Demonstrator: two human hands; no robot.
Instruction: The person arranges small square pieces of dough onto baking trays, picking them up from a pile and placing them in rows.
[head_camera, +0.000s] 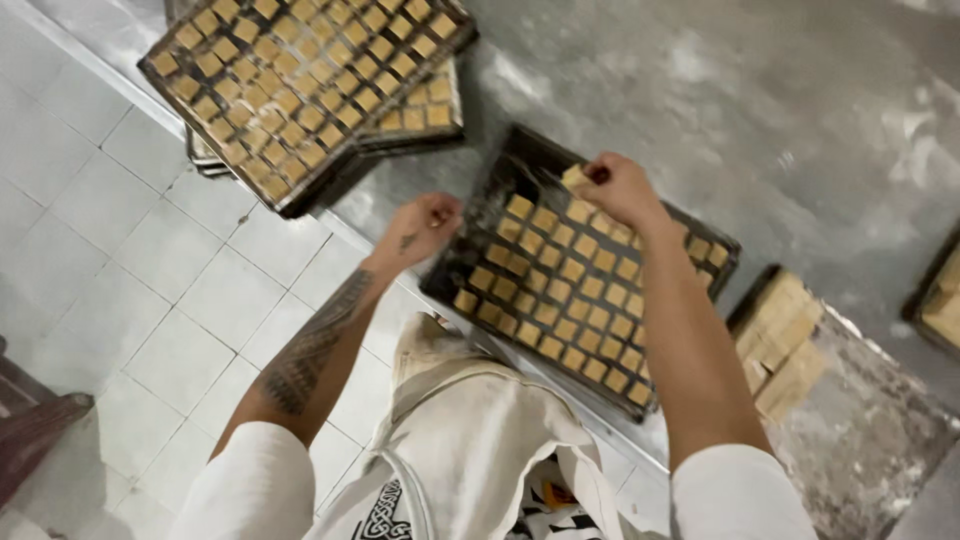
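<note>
Light is even and moderately bright, falling from above; my arms cast only soft, faint shadows. The steel table (800, 110) returns dull, patchy glare off its floury surface. My right hand (618, 188) and left hand (428, 222) show slight motion blur. Detail is soft overall, with compression smearing on the white floor tiles (150, 250). The wide lens tilts and stretches the corners.

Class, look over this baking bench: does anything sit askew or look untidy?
Yes. The stacked trays at the far left lie twisted against each other, edges not aligned, and flour dusts the steel table.
</note>
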